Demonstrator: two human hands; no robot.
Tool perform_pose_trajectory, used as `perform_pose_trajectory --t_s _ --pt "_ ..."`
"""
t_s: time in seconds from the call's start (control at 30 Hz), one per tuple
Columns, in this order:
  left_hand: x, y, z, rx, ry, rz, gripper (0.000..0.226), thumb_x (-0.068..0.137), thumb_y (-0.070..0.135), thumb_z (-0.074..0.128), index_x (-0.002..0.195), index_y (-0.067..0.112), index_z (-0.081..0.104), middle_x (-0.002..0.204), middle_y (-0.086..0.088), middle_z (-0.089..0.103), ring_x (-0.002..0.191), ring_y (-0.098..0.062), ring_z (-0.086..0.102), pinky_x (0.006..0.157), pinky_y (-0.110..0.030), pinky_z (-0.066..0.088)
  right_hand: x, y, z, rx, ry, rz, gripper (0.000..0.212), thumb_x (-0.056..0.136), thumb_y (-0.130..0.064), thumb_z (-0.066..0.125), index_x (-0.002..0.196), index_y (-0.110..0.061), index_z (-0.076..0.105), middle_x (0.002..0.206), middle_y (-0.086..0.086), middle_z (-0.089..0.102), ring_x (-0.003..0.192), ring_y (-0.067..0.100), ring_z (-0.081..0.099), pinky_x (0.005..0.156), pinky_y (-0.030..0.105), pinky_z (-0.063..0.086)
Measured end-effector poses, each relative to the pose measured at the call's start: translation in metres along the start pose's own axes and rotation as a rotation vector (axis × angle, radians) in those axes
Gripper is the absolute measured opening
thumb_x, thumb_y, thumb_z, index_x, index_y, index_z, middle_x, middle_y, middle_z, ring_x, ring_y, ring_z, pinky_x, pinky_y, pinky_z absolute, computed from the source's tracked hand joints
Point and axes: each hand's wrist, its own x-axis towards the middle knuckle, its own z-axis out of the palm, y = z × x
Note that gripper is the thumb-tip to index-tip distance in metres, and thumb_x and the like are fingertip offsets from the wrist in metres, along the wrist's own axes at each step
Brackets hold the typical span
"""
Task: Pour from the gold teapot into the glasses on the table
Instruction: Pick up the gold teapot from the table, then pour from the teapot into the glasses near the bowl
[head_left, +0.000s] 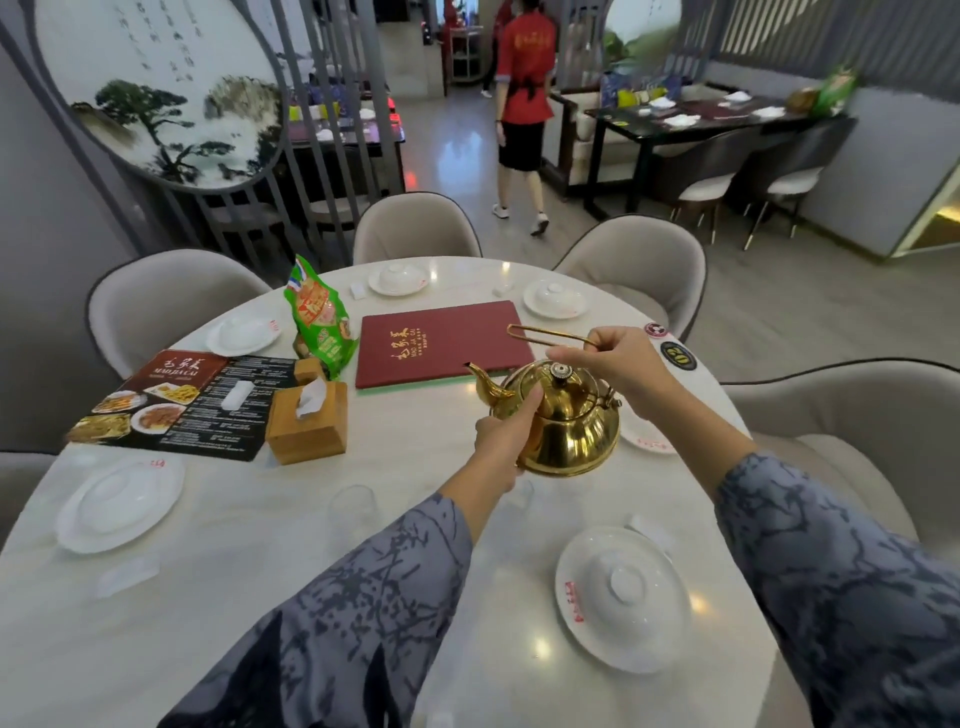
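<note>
Two clear, colourless drinking glasses stand toward the near edge of the round white marble table (467, 280); one glass (355, 512) sits left of the person's left forearm, the other glass (521, 493) is half hidden behind the left wrist. Both look empty, so the pouring seems not yet begun. The shiny gold, round-bellied metal teapot (571, 426) is held just above the table, right of centre, upright, spout pointing left. The left hand (506, 441) presses against the pot's left side, thumb up on its shoulder. The right hand (615, 358) has its fingers closed in a pinch on the thin gold wire handle (545, 335), raised over the lid.
</note>
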Motion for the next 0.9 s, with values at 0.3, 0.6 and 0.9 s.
perform_pose_trajectory --t_s 0.3,0.6,0.9 --pt "-0.012 -0.042 0.066 0.07 -0.114 -0.087 0.098 0.07 0.064 0.074 0.142 0.012 0.034 0.141 -0.012 0.051 0.126 -0.033 0.051 0.089 -0.043 0.051 -0.017 0.038 -0.063 -0.136 0.036 0.163 0.057 0.075 -0.054 0.076 0.047 -0.017 0.045 0.04 -0.004 0.041 0.04 0.01 0.035 0.062 0.028 0.043" --pt "0.011 -0.072 0.11 0.07 -0.181 -0.164 0.103 0.057 0.073 0.075 0.136 0.014 0.044 0.132 -0.011 0.058 0.117 -0.03 0.056 0.091 -0.046 0.056 -0.002 0.081 -0.096 -0.289 -0.044 0.162 0.063 0.081 -0.056 0.07 0.05 -0.007 0.048 0.046 0.004 0.037 0.04 0.014 0.029 0.049 0.023 0.032" --pt "0.036 -0.082 0.135 0.062 -0.237 -0.287 0.104 0.065 0.072 0.072 0.142 0.013 0.035 0.137 -0.013 0.054 0.119 -0.032 0.057 0.088 -0.043 0.058 0.03 0.116 -0.107 -0.345 -0.072 0.2 0.065 0.081 -0.056 0.071 0.043 -0.015 0.038 0.043 0.0 0.031 0.037 0.014 0.023 0.055 0.034 0.028"
